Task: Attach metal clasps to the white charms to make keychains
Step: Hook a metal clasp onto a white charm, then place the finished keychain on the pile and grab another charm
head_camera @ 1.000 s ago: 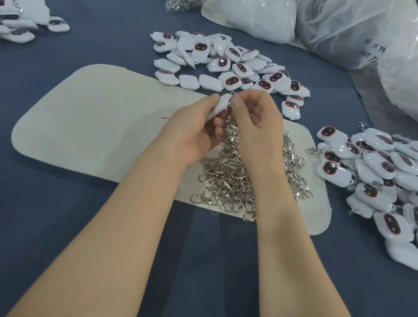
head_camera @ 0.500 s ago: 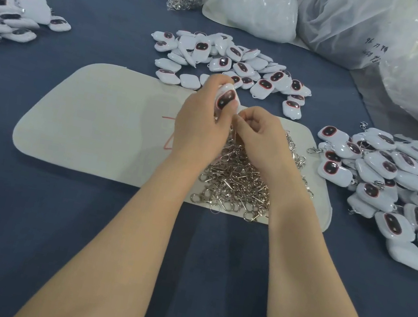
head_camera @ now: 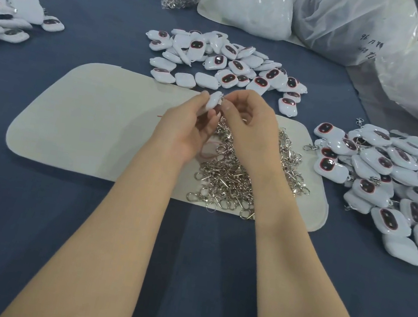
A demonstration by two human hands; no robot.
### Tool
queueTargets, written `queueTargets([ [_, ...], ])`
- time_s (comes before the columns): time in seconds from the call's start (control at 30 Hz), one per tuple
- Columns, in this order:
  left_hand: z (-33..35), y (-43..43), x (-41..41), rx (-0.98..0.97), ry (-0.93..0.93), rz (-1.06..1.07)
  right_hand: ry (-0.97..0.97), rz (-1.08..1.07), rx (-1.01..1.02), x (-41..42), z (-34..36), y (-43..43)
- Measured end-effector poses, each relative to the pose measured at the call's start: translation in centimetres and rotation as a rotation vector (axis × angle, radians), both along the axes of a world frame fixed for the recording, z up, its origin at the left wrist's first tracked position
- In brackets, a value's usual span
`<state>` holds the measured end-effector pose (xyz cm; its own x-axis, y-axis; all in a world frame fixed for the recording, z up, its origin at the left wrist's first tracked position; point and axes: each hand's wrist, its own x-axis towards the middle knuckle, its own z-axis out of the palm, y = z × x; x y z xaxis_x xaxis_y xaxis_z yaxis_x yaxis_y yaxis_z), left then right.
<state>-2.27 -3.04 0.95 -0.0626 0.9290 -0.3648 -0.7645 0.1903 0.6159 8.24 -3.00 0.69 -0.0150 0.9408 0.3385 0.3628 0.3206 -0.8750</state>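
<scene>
Head view: left hand (head_camera: pixel 188 126) pinches a charm (head_camera: pixel 213 101) above the clasp pile (head_camera: pixel 230 173), long axis tilted up-right. Its top corner sits right at the right hand (head_camera: pixel 252 127), whose fingers pinch what looks like a tiny clasp (head_camera: pixel 222 99).

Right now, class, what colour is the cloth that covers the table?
The cloth is dark blue, seen best in the head view.
</scene>
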Motion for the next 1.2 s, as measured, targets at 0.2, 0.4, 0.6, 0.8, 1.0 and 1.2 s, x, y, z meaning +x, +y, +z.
queueTargets([
  [0.2,-0.3,0.2,0.0,0.030,0.240,-0.012,-0.083,-0.002,-0.009,0.2,0.0,0.0],
  [0.4,-0.6,0.1,0.1,0.317,0.730,0.145,-0.108,0.001,-0.112,0.7,0.1,0.1],
  [0.6,-0.6,-0.4,0.4,0.511,1.225,0.200,-0.096,0.021,-0.209,1.3,0.3,-0.1],
  [0.8,-0.4,-0.3,0.5,0.459,1.163,0.191,0.007,-0.036,-0.164,0.9,0.4,-0.1],
  [1.0,-0.9,0.0,1.0,0.374,1.190,0.077,-0.065,0.055,-0.239,1.8,0.7,-0.2],
  [1.2,-0.7,-0.1,1.3,0.292,1.026,0.077,0.743,-0.169,-0.196,2.0,1.4,0.0],
])
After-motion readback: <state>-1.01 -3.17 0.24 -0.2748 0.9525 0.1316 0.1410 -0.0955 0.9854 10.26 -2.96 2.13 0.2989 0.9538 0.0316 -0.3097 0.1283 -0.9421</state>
